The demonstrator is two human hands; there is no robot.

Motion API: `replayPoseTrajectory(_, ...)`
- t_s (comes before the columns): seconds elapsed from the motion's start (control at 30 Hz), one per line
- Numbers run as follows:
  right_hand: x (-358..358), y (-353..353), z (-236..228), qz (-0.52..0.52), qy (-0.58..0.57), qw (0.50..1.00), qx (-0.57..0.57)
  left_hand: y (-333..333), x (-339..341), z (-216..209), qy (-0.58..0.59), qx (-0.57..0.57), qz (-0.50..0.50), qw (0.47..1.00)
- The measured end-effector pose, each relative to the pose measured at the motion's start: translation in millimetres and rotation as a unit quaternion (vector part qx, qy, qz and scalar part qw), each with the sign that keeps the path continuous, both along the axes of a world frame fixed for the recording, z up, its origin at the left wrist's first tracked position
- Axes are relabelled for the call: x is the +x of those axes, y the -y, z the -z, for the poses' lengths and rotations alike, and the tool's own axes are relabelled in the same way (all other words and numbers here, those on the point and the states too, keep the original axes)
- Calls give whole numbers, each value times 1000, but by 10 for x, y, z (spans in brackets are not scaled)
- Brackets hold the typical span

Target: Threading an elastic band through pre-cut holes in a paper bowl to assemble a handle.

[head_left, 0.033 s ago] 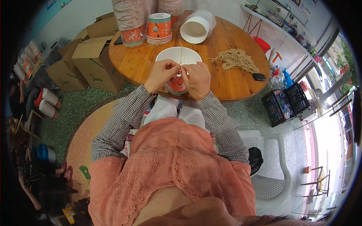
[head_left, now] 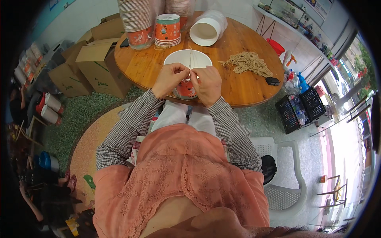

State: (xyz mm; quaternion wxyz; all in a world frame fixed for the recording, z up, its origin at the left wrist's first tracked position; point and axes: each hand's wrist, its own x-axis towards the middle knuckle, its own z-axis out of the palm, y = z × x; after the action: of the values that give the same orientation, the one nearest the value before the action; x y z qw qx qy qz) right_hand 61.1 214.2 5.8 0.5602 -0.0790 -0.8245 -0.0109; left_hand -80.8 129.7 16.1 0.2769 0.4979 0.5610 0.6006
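A round paper bucket, white inside with an orange patterned outside, stands at the near edge of the table. A thin twine string runs over its mouth to the near rim. Over that rim, my left hand pinches the string between thumb and forefinger. My right hand meets it fingertip to fingertip, also closed on the string. The exact point where the string is gripped lies partly hidden by my fingers. To the right lies a loose heap of tan twine.
On the round wooden table, stacked buckets, a tipped white bucket stack and a small black object sit. Cardboard boxes stand left, black crates right. Beside me is a white plastic chair.
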Motion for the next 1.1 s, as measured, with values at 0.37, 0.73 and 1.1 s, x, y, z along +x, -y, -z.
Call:
replayPoseTrajectory(0.37, 2, 71, 27, -102, -22, 962, -252, -27, 16, 29, 24, 69, 7, 997)
replayPoseTrajectory(0.73, 46, 39, 3, -122, -13, 945, -302, -24, 86, 126, -166, 135, -78, 974)
replayPoseTrajectory(1.1, -20, 6, 45, -151, 4, 944, -292, 46, -182, -231, 34, -117, 123, 985)
